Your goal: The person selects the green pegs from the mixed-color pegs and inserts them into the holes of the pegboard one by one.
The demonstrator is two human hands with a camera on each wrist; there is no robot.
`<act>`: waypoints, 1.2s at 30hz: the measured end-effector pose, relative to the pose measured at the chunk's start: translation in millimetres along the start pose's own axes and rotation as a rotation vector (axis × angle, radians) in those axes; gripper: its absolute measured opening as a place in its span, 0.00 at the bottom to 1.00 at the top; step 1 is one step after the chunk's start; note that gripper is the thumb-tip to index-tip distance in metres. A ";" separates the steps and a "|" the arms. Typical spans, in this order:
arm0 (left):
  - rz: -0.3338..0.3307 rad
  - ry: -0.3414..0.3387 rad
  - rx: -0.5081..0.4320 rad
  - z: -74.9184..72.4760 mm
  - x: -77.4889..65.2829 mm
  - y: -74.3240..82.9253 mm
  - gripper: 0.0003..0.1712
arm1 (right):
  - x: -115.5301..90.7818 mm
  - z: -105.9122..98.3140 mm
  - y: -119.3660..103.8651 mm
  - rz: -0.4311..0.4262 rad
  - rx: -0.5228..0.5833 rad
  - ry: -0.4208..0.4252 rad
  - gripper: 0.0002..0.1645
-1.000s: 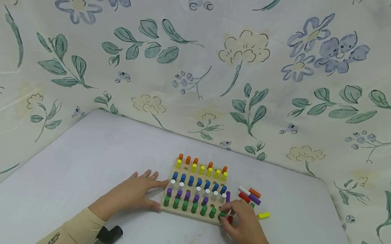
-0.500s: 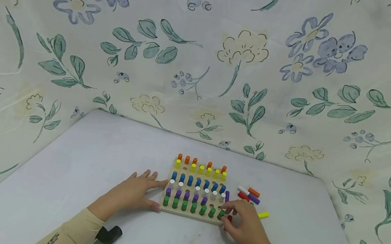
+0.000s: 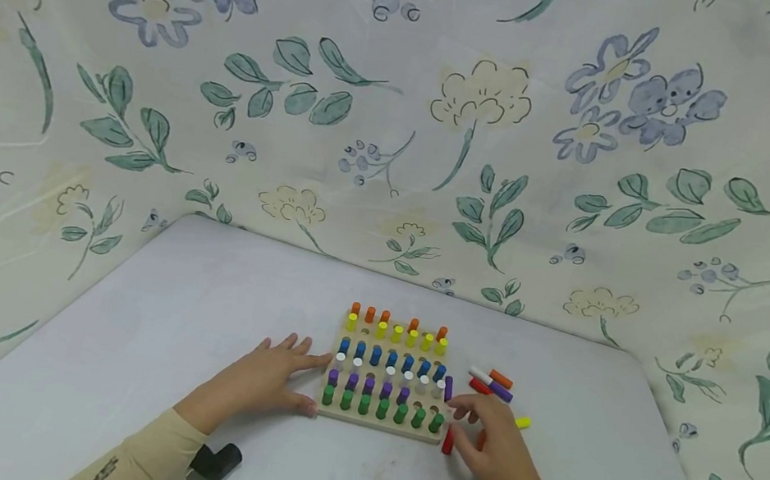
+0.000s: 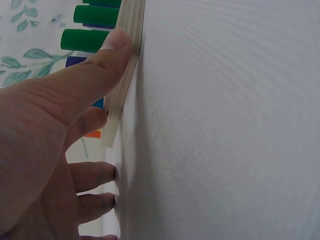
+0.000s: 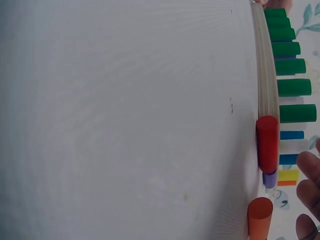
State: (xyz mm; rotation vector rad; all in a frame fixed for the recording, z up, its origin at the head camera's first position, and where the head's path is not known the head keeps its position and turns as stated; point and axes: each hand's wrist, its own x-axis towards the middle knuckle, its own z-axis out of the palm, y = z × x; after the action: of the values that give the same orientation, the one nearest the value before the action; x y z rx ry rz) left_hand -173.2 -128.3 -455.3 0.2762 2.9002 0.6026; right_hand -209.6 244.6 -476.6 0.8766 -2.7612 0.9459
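A wooden pegboard (image 3: 380,425) holds rows of coloured pegs standing upright. My left hand (image 3: 267,378) lies at its left side with fingers spread; in the left wrist view the thumb (image 4: 116,40) touches the board's edge. Just right of the board hovers my right hand (image 3: 494,445), fingers loosely bent and holding nothing. The rightmost green peg (image 3: 436,423) stands in the front row, apart from my fingertips. A red peg (image 3: 448,440) lies by the board's right corner, with an orange peg (image 5: 260,220) near it in the right wrist view.
Loose pegs lie right of the board: a white peg (image 3: 480,375), an orange peg (image 3: 502,379), a purple peg (image 3: 501,392) and a yellow peg (image 3: 523,422). Another purple peg (image 3: 448,388) sits against the board's right edge. Flowered cloth (image 3: 404,110) hangs behind the white table.
My right hand has let go of the rightmost green peg in the front row and drawn back to the right, uncovering the red peg. The left hand has stayed in place.
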 end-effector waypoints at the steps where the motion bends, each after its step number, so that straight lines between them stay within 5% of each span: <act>1: 0.000 0.001 0.002 0.0 -0.2 0.1 0.49 | -0.2 -0.3 0.1 -0.003 0.000 0.003 0.18; 17: -0.013 -0.001 -0.002 1.4 1.5 -1.0 0.48 | -3.8 -4.6 7.8 -0.018 -0.037 0.075 0.16; 29: -0.015 0.000 -0.002 1.3 0.8 -1.5 0.48 | -2.6 -8.7 14.3 0.102 -0.143 0.116 0.12; 36: -0.018 -0.004 0.000 0.7 1.1 -0.9 0.48 | -3.2 -9.4 19.9 0.101 -0.214 0.163 0.13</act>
State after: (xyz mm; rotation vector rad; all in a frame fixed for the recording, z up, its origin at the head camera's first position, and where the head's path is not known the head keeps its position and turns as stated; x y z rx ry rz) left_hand -174.3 -128.6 -456.4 0.2515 2.8962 0.5980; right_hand -218.7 264.5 -480.5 0.6044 -2.7212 0.6845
